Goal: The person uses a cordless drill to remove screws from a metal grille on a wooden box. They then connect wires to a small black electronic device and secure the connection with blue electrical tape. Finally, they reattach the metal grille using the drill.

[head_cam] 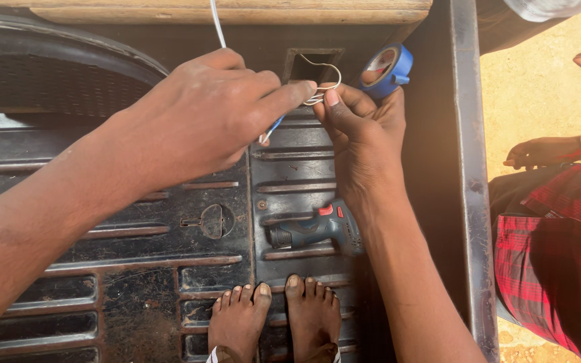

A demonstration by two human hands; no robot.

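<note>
My left hand (203,117) pinches a thin white wire (317,91) between thumb and forefinger, in front of a small square hole (312,66) in the dark metal wall. The wire runs up out of the top edge and loops by the hole. My right hand (364,134) pinches the same wire from the other side, fingertips almost touching the left ones, and carries a blue roll of tape (386,69) on its fingers. A short blue piece shows below my left fingers.
A blue and red cordless drill (317,228) lies on the ribbed black metal floor (136,282) by my bare feet (274,316). A metal side rail (469,168) runs along the right. Beyond it stands a person in red plaid (553,255), hands visible.
</note>
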